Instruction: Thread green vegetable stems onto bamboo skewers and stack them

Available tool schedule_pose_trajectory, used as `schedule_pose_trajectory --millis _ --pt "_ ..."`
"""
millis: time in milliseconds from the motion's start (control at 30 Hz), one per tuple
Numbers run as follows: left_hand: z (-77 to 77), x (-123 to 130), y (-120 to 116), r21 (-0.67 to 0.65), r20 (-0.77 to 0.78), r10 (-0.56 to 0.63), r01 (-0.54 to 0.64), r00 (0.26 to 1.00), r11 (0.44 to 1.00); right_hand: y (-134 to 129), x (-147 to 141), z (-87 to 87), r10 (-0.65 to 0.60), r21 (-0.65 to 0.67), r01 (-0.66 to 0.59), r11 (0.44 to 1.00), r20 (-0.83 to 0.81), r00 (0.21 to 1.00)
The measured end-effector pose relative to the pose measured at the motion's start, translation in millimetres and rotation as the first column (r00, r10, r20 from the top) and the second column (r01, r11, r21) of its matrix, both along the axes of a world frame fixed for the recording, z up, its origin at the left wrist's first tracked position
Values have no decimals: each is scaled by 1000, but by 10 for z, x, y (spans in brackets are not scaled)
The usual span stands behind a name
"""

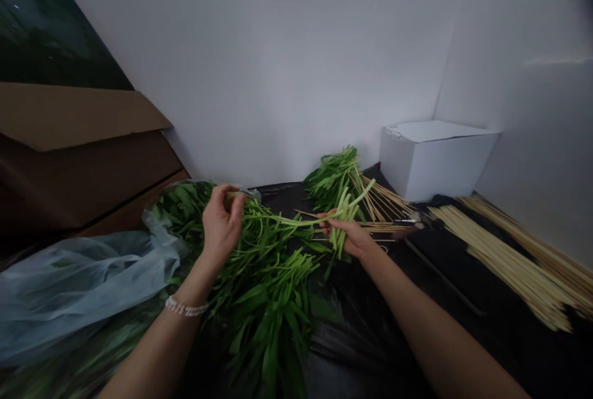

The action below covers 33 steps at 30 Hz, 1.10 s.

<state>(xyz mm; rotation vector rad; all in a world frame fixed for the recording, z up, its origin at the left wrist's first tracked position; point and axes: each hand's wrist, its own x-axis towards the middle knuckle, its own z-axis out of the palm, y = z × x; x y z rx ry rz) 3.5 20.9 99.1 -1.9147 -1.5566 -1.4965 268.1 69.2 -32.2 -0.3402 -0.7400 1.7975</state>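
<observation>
My right hand (345, 232) is closed around several pale green stems (343, 217), whose cut ends stick up above the fingers. One longer stem (296, 222) runs from this hand leftward to the greens. My left hand (225, 217) is raised over the leafy pile (264, 232), its thumb and fingers curled toward each other; what lies between them is too small to make out. Below the hands, a bunch of leafy greens (273, 306) rests on black plastic. Behind my right hand are greens on wooden skewers (336, 176).
A clear plastic bag (92, 281) lies at the left, below an open cardboard box (78, 170). At the right are a white box (440, 155), bundled wooden sticks (504, 263), a black flat object (445, 269) and scissors (419, 220).
</observation>
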Motion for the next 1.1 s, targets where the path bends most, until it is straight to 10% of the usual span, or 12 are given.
schedule_pose_trajectory --millis 167,500,933,1100 --pt "-202 246 -56 -183 -311 -192 140 931 973 -18 -24 -5 28 42 -30 999 36 999" --pt "-601 365 101 -315 -634 -240 38 736 948 -30 -72 22 28 48 -30 998 44 999" --pt "-565 434 92 -387 -466 -219 25 857 922 21 -113 -34 36 -143 -27 989 62 997" --pt "-609 423 176 -464 -104 -99 39 990 885 -48 -219 -17 5 -88 0 996 55 998"
